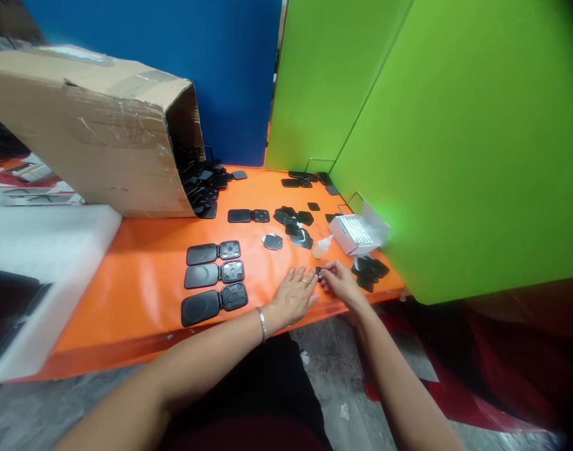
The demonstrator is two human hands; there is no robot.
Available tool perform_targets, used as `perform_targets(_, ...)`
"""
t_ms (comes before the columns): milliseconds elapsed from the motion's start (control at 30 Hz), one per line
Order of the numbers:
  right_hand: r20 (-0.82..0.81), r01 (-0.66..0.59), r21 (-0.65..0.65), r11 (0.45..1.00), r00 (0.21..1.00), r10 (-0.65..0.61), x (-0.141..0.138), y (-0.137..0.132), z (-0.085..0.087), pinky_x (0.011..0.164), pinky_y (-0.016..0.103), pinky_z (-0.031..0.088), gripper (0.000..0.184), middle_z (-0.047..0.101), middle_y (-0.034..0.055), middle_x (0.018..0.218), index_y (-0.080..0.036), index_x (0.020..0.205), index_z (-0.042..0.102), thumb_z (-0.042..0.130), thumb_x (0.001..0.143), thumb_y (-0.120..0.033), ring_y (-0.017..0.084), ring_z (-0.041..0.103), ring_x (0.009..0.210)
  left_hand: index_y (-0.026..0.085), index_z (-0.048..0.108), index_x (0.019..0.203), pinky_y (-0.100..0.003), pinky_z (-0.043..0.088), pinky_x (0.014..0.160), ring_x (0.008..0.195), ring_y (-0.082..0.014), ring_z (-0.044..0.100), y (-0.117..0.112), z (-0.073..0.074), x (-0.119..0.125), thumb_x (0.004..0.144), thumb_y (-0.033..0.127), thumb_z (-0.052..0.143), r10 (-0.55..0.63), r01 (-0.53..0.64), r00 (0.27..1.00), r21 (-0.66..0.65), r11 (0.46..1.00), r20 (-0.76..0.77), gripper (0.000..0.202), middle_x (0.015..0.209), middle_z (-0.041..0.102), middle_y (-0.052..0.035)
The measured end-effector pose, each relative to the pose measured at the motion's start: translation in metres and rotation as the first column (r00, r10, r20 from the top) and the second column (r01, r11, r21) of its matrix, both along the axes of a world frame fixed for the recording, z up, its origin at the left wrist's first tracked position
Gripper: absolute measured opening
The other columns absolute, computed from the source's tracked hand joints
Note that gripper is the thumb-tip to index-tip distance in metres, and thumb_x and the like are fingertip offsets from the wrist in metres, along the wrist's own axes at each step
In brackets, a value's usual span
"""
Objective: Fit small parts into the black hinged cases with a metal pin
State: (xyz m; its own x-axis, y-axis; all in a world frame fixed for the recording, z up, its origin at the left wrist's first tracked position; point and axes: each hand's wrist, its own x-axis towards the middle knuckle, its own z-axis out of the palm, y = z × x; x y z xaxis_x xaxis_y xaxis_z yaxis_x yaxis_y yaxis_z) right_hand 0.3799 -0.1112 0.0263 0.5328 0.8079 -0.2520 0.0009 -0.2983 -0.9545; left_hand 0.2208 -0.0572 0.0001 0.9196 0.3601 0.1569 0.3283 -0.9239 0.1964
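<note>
My left hand point(290, 299) lies palm down on the orange table point(155, 247), its fingers stretched out toward my right hand. With fingertips pinched together, my right hand point(341, 282) holds a small black piece point(319, 274), partly hidden by the fingers. The left fingertips are close beside that piece; I cannot tell whether they touch it. Just beyond the hands stands a small squeeze bottle point(321, 247) with a pale tip and yellowish liquid. Left of my left hand, three hinged black parts point(202, 275) lie unfolded in a column. A pile of dark flat plates point(371, 268) sits right of my right hand.
A cardboard box point(121, 144) lies on its side, black parts point(204, 188) spilling out. Loose dark plates point(293, 222) lie mid-table near an open white box point(359, 235). White foam point(79, 244) stands left. Blue point(173, 50) and green panels point(456, 156) wall the back and right.
</note>
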Motion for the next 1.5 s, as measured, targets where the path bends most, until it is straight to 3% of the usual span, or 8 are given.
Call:
perform_targets(167, -0.301, -0.121, 0.038, 0.992, 0.945, 0.127, 0.008, -0.014, 0.015, 0.042, 0.016, 0.041, 0.032, 0.059, 0.0002, 0.066, -0.015, 0.075, 0.059, 0.080, 0.063, -0.035, 0.006, 0.049, 0.050, 0.008, 0.040, 0.142, -0.047, 0.032, 0.109, 0.135, -0.0332, 0.037, 0.000, 0.000, 0.003, 0.100, 0.039, 0.033, 0.004, -0.001, 1.000, 0.113, 0.994, -0.022, 0.053, 0.146, 0.043, -0.0116)
perform_targets(267, -0.461, 0.078, 0.178, 0.981, 0.887, 0.013, 0.028, -0.028, 0.024, 0.049, 0.014, 0.050, 0.027, 0.062, 0.0015, 0.074, -0.015, 0.079, 0.064, 0.083, 0.061, -0.022, 0.007, 0.055, 0.058, 0.008, 0.043, 0.140, -0.047, 0.032, 0.108, 0.133, -0.0339, 0.038, 0.000, -0.004, 0.004, 0.099, 0.039, 0.037, -0.005, 0.004, 1.000, 0.143, 0.990, 0.007, 0.052, 0.145, 0.044, -0.0118)
perform_targets(400, -0.330, 0.440, 0.257, 0.860, 0.877, -0.350, 0.067, -0.037, 0.033, 0.069, 0.017, 0.059, 0.023, 0.067, 0.0035, 0.080, -0.015, 0.076, 0.066, 0.079, 0.059, -0.008, 0.011, 0.066, 0.074, 0.009, 0.042, 0.140, -0.047, 0.030, 0.110, 0.135, -0.0329, 0.037, 0.001, -0.008, 0.000, 0.099, 0.040, 0.035, -0.010, 0.001, 0.997, 0.124, 0.992, 0.073, 0.052, 0.147, 0.043, -0.0102)
perform_targets(600, -0.066, 0.544, 0.282, 0.790, 0.833, -0.550, 0.104, -0.014, 0.034, 0.057, 0.020, 0.059, 0.016, 0.066, 0.0022, 0.064, -0.013, 0.072, 0.064, 0.078, 0.064, -0.013, 0.012, 0.064, 0.058, 0.011, 0.045, 0.139, -0.046, 0.030, 0.110, 0.134, -0.0320, 0.038, 0.002, -0.002, -0.003, 0.098, 0.039, 0.038, -0.011, 0.003, 0.995, 0.081, 0.997, 0.095, 0.050, 0.145, 0.046, -0.0091)
perform_targets(833, 0.130, 0.502, 0.237, 0.832, 0.832, -0.539, 0.109, 0.023, 0.022, 0.031, 0.015, 0.038, 0.011, 0.056, -0.0026, 0.043, -0.012, 0.063, 0.063, 0.074, 0.062, -0.013, 0.009, 0.050, 0.036, 0.012, 0.044, 0.139, -0.045, 0.029, 0.111, 0.134, -0.0306, 0.037, 0.003, 0.001, -0.003, 0.098, 0.039, 0.039, -0.006, 0.001, 0.995, 0.058, 0.998, 0.095, 0.050, 0.144, 0.046, -0.0096)
perform_targets(933, 0.133, 0.480, 0.236, 0.845, 0.846, -0.517, 0.100, 0.025, 0.016, 0.032, 0.016, 0.040, 0.010, 0.057, -0.0023, 0.044, -0.013, 0.064, 0.063, 0.073, 0.062, -0.012, 0.009, 0.051, 0.036, 0.011, 0.044, 0.139, -0.046, 0.029, 0.111, 0.134, -0.0313, 0.037, 0.003, 0.000, -0.002, 0.098, 0.039, 0.038, -0.006, 0.001, 0.996, 0.052, 0.999, 0.094, 0.050, 0.145, 0.046, -0.0096)
perform_targets(1233, -0.004, 0.564, 0.287, 0.774, 0.809, -0.588, 0.092, 0.026, 0.006, 0.046, 0.018, 0.050, 0.019, 0.055, -0.0038, 0.049, -0.017, 0.062, 0.052, 0.069, 0.071, -0.019, 0.007, 0.053, 0.043, 0.012, 0.042, 0.140, -0.047, 0.028, 0.111, 0.136, -0.0308, 0.035, 0.003, -0.004, -0.003, 0.099, 0.040, 0.035, -0.012, 0.005, 0.992, 0.054, 0.999, 0.123, 0.051, 0.146, 0.043, -0.0108)
perform_targets(1500, 0.127, 0.568, 0.327, 0.755, 0.766, -0.631, 0.090, 0.025, 0.016, 0.039, 0.019, 0.045, 0.010, 0.057, -0.0042, 0.050, -0.016, 0.074, 0.059, 0.068, 0.071, -0.021, 0.010, 0.053, 0.042, 0.012, 0.043, 0.140, -0.046, 0.029, 0.111, 0.135, -0.0305, 0.037, 0.003, -0.005, -0.003, 0.098, 0.040, 0.036, 0.000, -0.004, 0.989, 0.027, 1.000, 0.145, 0.051, 0.146, 0.044, -0.0103)
